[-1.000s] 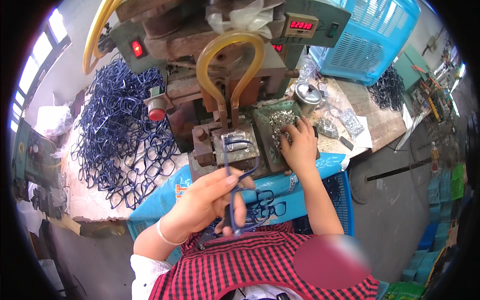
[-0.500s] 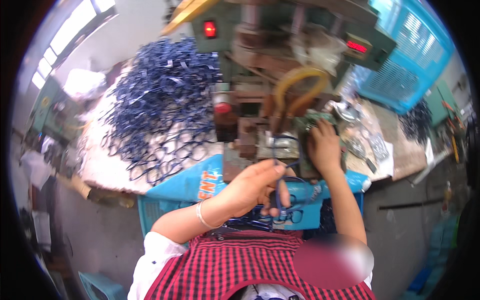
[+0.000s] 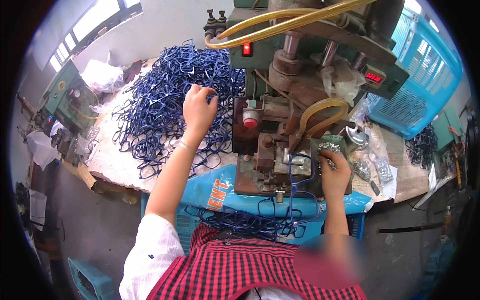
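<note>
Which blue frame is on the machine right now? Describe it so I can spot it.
Start at the green press machine in the middle. On the metal fixture at its base, beside the right hand, lies one blue eyeglass frame. It lies alone, unlike the tangled frame pile under the left hand.

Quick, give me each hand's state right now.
Left hand: fingers curled on a frame in the pile of blue eyeglass frames.
Right hand: closed over small metal parts beside the press; exact hold unclear.

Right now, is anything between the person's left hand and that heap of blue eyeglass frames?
Nothing visible. The left hand already rests on the heap of blue frames, fingers curled among them. The press machine stands to its right, not in between.
</note>
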### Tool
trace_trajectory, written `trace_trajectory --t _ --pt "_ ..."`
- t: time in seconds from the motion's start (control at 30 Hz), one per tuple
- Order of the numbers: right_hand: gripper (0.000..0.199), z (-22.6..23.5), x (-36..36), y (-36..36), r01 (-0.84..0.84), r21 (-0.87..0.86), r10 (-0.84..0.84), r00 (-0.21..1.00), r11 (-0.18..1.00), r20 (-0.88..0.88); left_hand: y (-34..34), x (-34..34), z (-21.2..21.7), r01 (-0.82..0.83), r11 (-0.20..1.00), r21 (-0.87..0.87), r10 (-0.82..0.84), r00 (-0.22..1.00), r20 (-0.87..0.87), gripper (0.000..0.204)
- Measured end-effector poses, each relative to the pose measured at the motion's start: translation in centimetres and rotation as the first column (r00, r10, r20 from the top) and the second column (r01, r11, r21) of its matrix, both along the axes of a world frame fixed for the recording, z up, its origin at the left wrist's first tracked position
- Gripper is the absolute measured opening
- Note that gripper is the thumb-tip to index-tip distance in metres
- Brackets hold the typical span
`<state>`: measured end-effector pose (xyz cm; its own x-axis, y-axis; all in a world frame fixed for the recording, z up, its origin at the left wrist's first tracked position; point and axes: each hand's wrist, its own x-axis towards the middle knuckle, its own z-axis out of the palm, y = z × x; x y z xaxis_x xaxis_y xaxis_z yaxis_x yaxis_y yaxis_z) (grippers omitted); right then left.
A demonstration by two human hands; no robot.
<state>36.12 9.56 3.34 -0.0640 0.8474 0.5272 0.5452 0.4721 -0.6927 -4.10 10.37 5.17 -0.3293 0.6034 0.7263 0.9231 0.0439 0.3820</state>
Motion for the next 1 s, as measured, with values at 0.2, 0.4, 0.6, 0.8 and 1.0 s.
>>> trace_trajectory --t 0.2,0.4,0.6,0.8,1.0 --pt "0.011 -1.8 2.8 -1.0 0.101 0.023 -0.102 0.994 0.995 0.026 2.1 -1.5 -5.5 -0.135 0.991 -0.022 0.135 0.990 -0.030 0.021" --pt "0.014 0.6 6.7 -5.1 0.095 -0.168 -0.122 0.980 0.981 -0.158 -6.6 3.6 -2.9 0.176 0.945 0.276 -0.297 0.814 0.500 0.010" --pt "0.039 8.6 -2.1 -2.0 -0.353 -0.235 0.282 0.915 0.906 -0.288 -7.5 5.2 -4.1 0.344 0.870 0.353 -0.493 0.607 0.624 0.013" --pt "0.052 6.5 -4.8 -1.3 -0.446 -0.284 0.274 0.830 0.849 -0.485 -10.5 7.6 -4.2 0.228 0.860 0.457 -0.501 0.547 0.671 0.010" --pt "0.067 6.8 -5.9 -1.7 -0.577 -0.287 0.225 0.656 0.765 -0.720 -10.9 12.5 8.3 0.526 0.481 0.701 -0.871 0.378 0.314 0.020"
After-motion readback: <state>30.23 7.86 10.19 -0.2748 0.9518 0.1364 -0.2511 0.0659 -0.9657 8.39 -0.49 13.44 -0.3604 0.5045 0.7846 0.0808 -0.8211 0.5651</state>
